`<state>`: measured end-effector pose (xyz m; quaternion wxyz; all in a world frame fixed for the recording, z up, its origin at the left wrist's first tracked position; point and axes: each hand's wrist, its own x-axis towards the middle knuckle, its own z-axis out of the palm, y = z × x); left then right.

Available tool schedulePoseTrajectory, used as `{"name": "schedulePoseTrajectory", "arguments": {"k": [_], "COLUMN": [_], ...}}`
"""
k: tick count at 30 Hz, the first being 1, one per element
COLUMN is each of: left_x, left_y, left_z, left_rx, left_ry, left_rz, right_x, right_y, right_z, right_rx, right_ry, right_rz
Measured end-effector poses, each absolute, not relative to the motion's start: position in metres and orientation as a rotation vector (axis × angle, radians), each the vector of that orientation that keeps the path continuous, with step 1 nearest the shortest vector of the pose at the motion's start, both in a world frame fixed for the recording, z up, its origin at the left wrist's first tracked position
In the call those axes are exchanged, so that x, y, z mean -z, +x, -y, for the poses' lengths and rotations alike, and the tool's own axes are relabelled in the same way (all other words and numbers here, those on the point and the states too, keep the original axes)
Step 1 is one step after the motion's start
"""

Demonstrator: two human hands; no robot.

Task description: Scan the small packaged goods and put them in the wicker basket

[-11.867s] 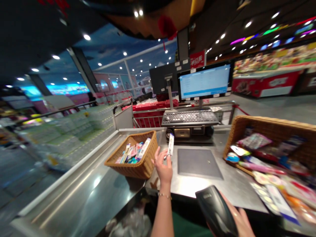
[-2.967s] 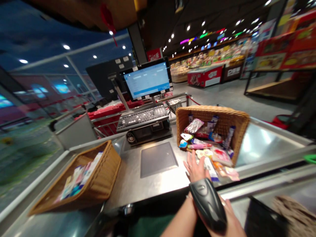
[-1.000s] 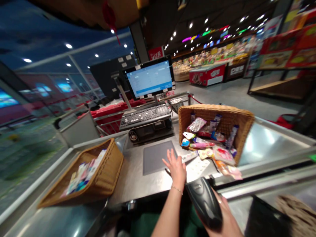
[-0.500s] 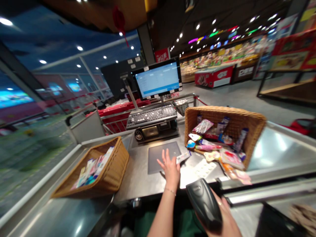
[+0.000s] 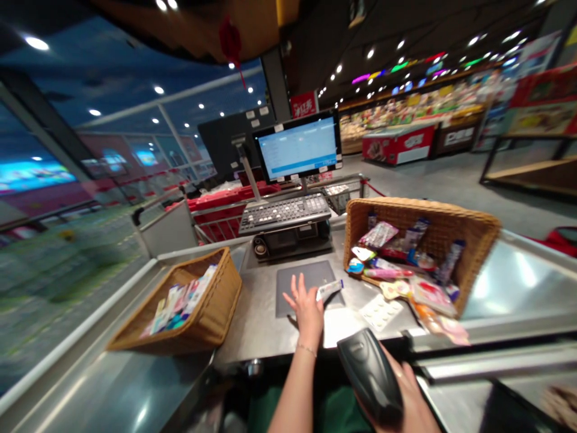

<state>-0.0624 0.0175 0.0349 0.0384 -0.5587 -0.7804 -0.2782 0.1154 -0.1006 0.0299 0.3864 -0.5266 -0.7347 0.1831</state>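
My left hand (image 5: 306,310) is over the dark grey pad (image 5: 286,276) on the metal counter. Most of its fingers are spread, while a slim white pack (image 5: 330,290) with a purple end sticks out on the thumb side, apparently gripped there. The exact grip is hidden behind the hand. In my right hand (image 5: 412,394) is a black handheld barcode scanner (image 5: 372,376), its head pointing toward the pack and the pad. A bright white patch of light lies on the counter between scanner and pack. A white blister-like sheet (image 5: 381,311) rests to the right.
A tipped wicker basket (image 5: 478,240) at right spills several packaged goods onto the counter. Another wicker basket (image 5: 216,307) at left holds upright packs. Behind the pad stand a keyboard (image 5: 286,211) and a lit monitor (image 5: 300,147). Red carts (image 5: 216,225) are beyond.
My left hand and the white pack have shifted slightly left over the pad. A bright patch of light has appeared on the counter before the scanner. The whole view has swung a little left.
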Motion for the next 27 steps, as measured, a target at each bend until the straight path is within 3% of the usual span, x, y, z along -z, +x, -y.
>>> {"name": "schedulePoseTrajectory", "arguments": {"k": [27], "left_x": [-0.034], "left_y": [-0.095], "left_z": [-0.013], "left_rx": [0.921], "left_ry": [-1.593], "left_rz": [2.446], "right_x": [-0.032], "right_y": [0.101], "right_z": [0.104], "right_rx": [-0.509], "right_ry": [-1.333], "right_rz": [1.949]}}
